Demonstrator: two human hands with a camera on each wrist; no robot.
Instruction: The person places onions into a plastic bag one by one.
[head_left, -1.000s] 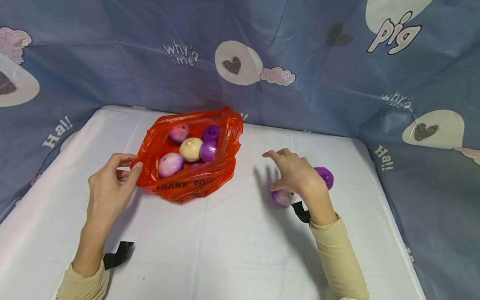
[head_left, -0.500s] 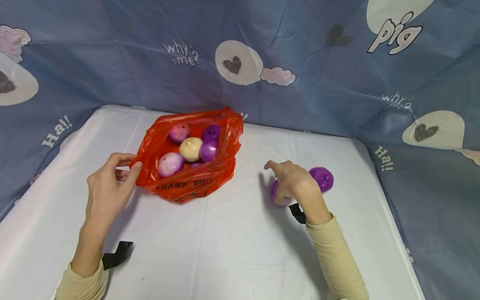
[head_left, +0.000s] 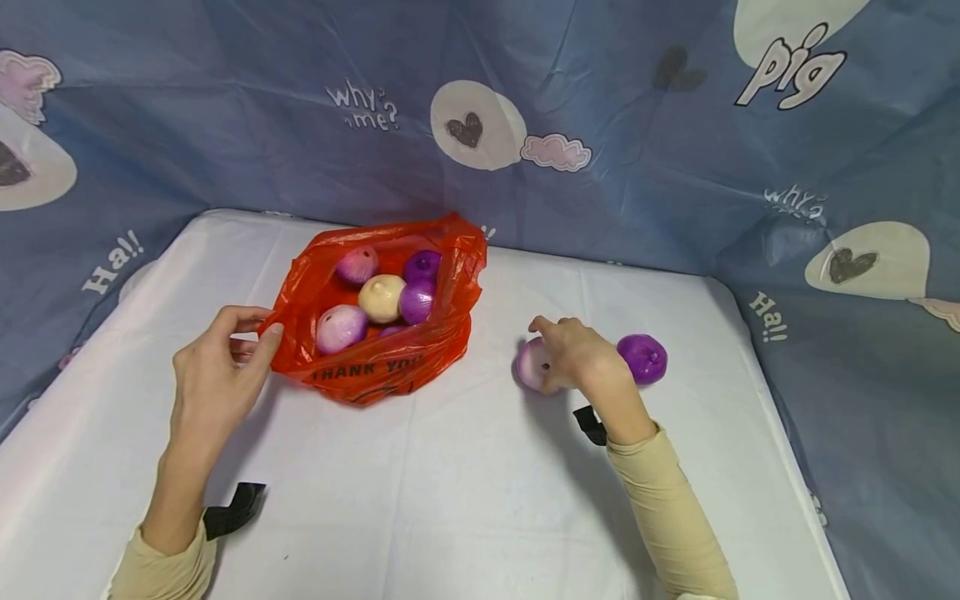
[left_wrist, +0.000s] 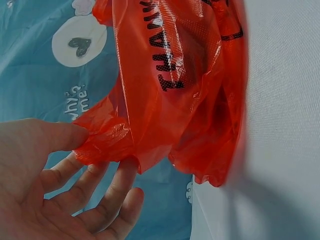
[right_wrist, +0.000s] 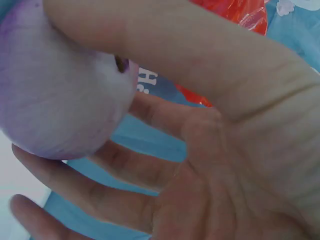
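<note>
My left hand [head_left: 217, 375] pinches the left rim of a red plastic bag [head_left: 450, 337] printed "THANK YOU", thumb on one side and fingers on the other. The bag's mouth gapes, with several onions inside, among them a pale yellow one [head_left: 381, 298] and a white-purple one [head_left: 341, 329]. Right of the bag, my right hand [head_left: 588, 362] holds a white-and-purple onion [head_left: 531, 364] between thumb and fingers. The right wrist view shows this onion [right_wrist: 65, 90] close up, its dark stem tip beside the thumb. In the left wrist view the bag's edge [left_wrist: 107, 137] sits between thumb and fingers.
A deep purple onion [head_left: 642, 360] lies on the white-covered table [head_left: 450, 500] just right of my right hand. Behind the table hangs a blue printed cloth [head_left: 300, 150], which also runs down both sides.
My right hand has come down over the white-and-purple onion, taken hold of it and shifted it left and slightly away from me. The left hand and bag have barely moved.
</note>
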